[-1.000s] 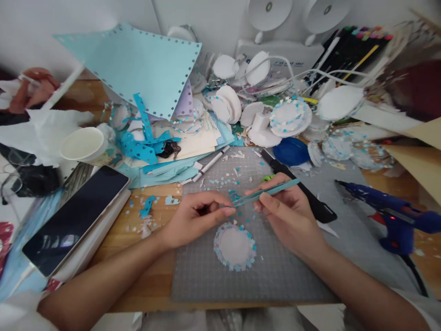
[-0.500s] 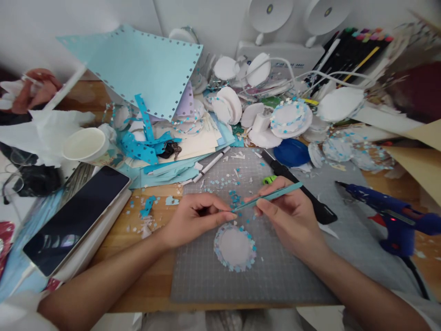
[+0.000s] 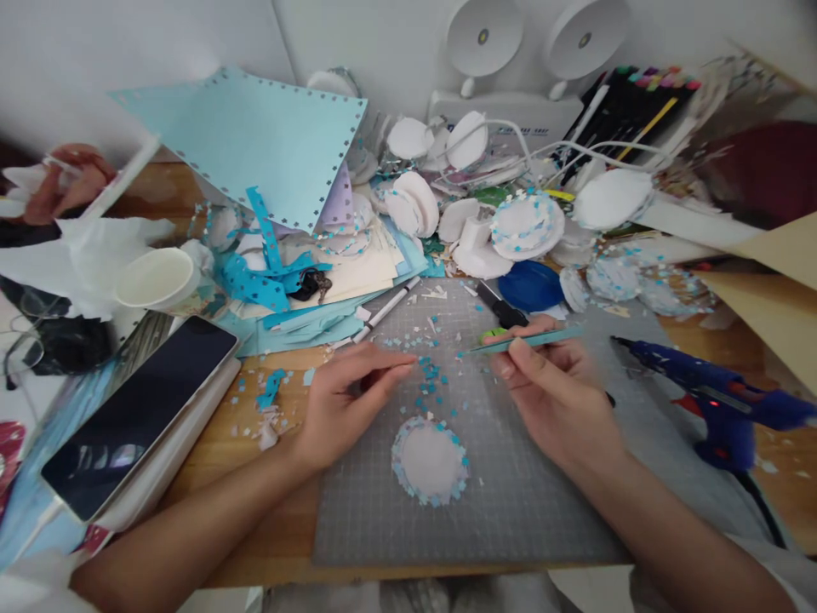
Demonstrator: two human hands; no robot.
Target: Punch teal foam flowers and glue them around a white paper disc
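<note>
Cluttered wooden worktop (image 3: 281, 519) runs against a white wall, and a grey cutting mat (image 3: 511, 502) covers its near centre.

Head view. The left hand (image 3: 348, 396) rests on the mat's left part, fingers loosely curled and extended, the fingertips touching a scatter of small blue paper bits (image 3: 429, 383); whether a bit is pinched between them cannot be told. The right hand (image 3: 555, 392) is closed on a pair of teal tweezers (image 3: 523, 340), held nearly level with the tips pointing left toward the scatter. The two hands are apart, with the bits between them. A white foam disc (image 3: 429, 460), rimmed with blue and pale paper bits, lies flat on the mat just nearer the front edge than both hands and touches neither.

Toward the right edge of the worktop lies a blue glue gun (image 3: 708, 387). At the left edge a phone (image 3: 131, 417) lies screen up, with a paper cup (image 3: 157, 277) behind it. Along the back edge sit a punched light-blue sheet (image 3: 255, 145), further foam discs and a set of markers (image 3: 629, 98). Another person's hand (image 3: 67, 179) shows at the far left corner.

Judged step: selecting a paper bit for the disc rim. The next move calls for a fine tip closure on one single bit, without disturbing its neighbours.
</note>
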